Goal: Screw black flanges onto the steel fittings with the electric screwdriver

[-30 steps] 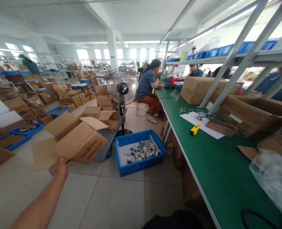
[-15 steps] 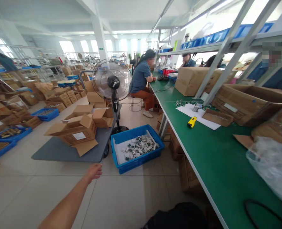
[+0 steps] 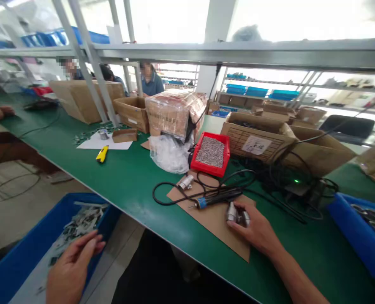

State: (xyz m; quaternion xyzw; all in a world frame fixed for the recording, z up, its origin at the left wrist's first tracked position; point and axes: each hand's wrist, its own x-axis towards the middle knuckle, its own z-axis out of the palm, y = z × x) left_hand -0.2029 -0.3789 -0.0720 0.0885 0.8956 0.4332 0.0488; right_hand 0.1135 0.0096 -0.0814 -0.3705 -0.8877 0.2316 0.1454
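Note:
My left hand (image 3: 72, 268) hovers over the blue bin (image 3: 4, 264) at lower left, its fingers loosely bent and no object visible in them. Small white and green parts (image 3: 80, 221) lie in that bin on a white liner. My right hand (image 3: 254, 228) is closed around a silver cylindrical metal part (image 3: 232, 212) above a flat cardboard sheet (image 3: 209, 221); the fingers partly cover it. Beside it on the sheet lies a black electric screwdriver (image 3: 219, 197) with a blue band. A similar silver part (image 3: 186, 182) sits at the sheet's far left corner.
A red tray (image 3: 210, 154) of small metal pieces stands behind the screwdriver on the green table (image 3: 137, 190). Black cables (image 3: 289, 181) tangle at right, near another blue bin (image 3: 361, 236). A yellow cutter (image 3: 102, 154) lies left, and cardboard boxes (image 3: 257, 137) line the back.
The view has turned right from the aisle and fan to the table. My left hand now appears over the blue bin, which looks closer. My right hand has come into view holding the metal part.

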